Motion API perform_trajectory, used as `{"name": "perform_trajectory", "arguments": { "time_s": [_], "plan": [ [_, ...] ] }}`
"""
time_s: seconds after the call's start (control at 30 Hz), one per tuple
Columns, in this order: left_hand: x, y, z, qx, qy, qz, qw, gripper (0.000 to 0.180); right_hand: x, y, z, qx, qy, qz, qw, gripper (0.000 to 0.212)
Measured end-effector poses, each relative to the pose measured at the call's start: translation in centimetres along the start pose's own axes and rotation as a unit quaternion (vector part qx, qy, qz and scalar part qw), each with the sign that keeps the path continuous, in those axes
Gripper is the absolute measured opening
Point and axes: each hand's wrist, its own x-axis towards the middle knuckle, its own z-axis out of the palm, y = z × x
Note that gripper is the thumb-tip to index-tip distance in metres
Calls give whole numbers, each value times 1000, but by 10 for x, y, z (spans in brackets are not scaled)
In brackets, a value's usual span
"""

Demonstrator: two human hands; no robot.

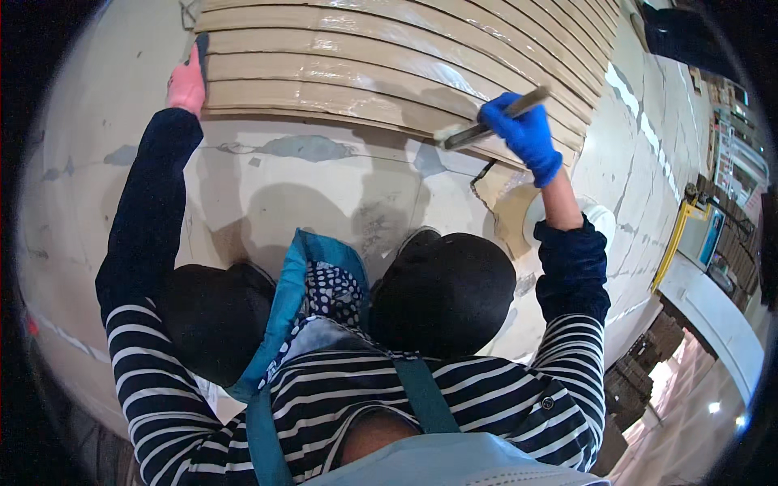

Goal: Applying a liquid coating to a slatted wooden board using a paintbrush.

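My right hand (523, 134), in a blue glove, grips the handle of a wide paintbrush (478, 128). Its bristles rest on the lower slats of a row of long wooden boards (365, 61) lying side by side on the floor. My bare left hand (188, 85) presses on the left ends of the boards, fingers curled over a dark edge there. The boards look wet and glossy where the brush has passed. I crouch over them, and my knees in dark trousers fill the middle of the view.
A white tub with a tan lid (527, 215) sits on the floor under my right forearm. The pale floor (324, 186) is stained with grey patches. Stacks of brown boards (636, 381) and a yellow-framed machine (689, 235) stand at the right.
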Motion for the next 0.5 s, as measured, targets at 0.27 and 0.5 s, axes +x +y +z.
{"name": "perform_trajectory", "arguments": {
  "time_s": [0.27,0.5],
  "plan": [
    [18,-29,23,-35,-4,-16,999,54,32,12,-9,48,238,-120,963,18],
    [16,-32,24,9,50,17,999,56,20,39,-29,107,152,-90,979,15]
  ]
}}
